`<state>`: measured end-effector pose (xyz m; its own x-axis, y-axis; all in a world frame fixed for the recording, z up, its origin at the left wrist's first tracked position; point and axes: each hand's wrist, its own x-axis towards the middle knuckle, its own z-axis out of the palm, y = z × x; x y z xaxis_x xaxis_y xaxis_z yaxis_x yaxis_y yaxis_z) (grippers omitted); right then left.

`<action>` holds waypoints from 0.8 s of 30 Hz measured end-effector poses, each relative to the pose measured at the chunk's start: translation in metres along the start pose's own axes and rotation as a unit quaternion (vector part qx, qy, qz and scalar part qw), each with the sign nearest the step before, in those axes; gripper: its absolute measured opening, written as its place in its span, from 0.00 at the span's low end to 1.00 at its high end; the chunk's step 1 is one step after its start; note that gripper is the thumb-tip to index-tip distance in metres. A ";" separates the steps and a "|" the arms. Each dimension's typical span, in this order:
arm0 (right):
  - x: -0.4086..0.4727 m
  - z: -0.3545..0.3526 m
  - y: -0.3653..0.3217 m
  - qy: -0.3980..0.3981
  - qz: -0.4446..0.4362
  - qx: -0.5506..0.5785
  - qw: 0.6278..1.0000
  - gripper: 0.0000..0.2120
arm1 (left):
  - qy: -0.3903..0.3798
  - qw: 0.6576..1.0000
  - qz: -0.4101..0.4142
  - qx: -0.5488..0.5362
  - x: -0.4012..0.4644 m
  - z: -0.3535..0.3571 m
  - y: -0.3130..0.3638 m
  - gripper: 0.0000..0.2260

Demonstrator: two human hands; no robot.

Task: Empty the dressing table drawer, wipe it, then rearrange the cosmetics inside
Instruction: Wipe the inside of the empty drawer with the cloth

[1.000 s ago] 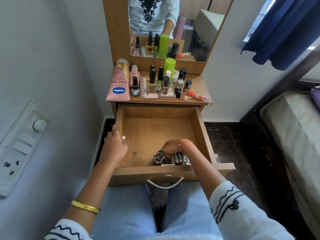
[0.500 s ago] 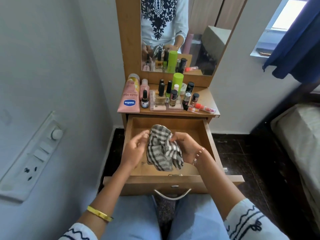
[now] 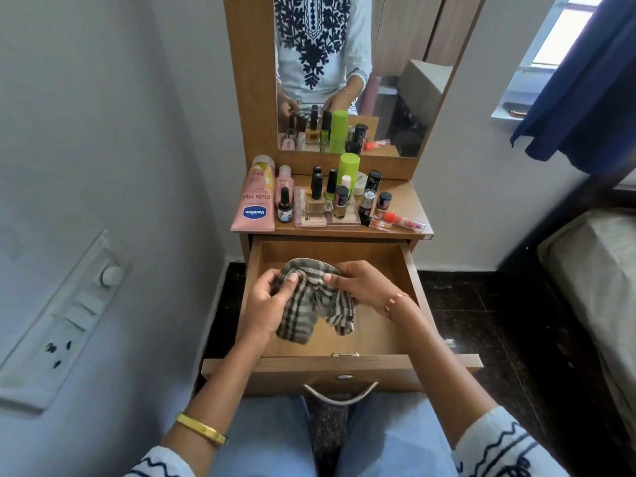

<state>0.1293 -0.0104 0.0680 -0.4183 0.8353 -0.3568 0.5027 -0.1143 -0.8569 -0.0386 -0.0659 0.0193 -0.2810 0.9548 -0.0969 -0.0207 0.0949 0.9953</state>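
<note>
Wooden pulled-out drawer (image 3: 385, 339) holds no cosmetics; one grey-and-white striped cloth (image 3: 311, 302) hangs above it. Left hand (image 3: 266, 302) and right hand (image 3: 364, 287) each pinch the cloth's bunched top. One pink lotion tube (image 3: 254, 201) lies behind the drawer, on the tabletop.

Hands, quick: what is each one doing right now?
Left hand: closed, fingers gripping the cloth over the open drawer.
Right hand: closed, pinching the same cloth.

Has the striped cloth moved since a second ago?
Yes. The striped cloth has come up off the floor at the front of the drawer; left hand and right hand hold it above.
</note>
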 end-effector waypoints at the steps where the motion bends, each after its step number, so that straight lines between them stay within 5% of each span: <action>1: 0.001 -0.002 -0.001 0.015 -0.008 -0.064 0.998 0.08 | 0.002 1.000 0.015 0.019 0.000 0.000 0.001 0.04; 4: 0.004 -0.010 -0.003 0.053 -0.027 -0.194 0.979 0.11 | -0.013 0.995 0.062 0.083 0.003 -0.002 0.005 0.04; 8: 0.002 -0.027 -0.016 0.087 -0.059 -0.204 0.973 0.09 | -0.080 0.979 0.074 0.170 0.012 -0.009 0.017 0.06; 12: -0.001 -0.040 -0.034 0.046 -0.104 -0.189 0.975 0.16 | -0.239 0.953 -0.040 0.180 0.017 -0.015 0.040 0.31; 14: 0.000 -0.044 -0.043 0.021 -0.112 -0.130 0.985 0.18 | -0.298 0.937 -0.079 0.164 0.016 -0.014 0.047 0.37; 18: 0.008 -0.044 -0.057 0.031 -0.122 -0.133 0.983 0.11 | -0.352 0.922 -0.160 -0.018 0.017 -0.010 0.049 0.33; 24: 0.009 -0.041 -0.047 0.185 -0.124 -0.205 0.953 0.16 | -0.266 0.925 -0.231 -0.145 0.014 -0.003 0.043 0.18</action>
<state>0.1333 0.0241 0.1200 -0.3051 0.9506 0.0579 0.7078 0.2670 -0.6540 -0.0464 -0.0496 0.0613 0.3314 0.8425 -0.4247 -0.2996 0.5209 0.7994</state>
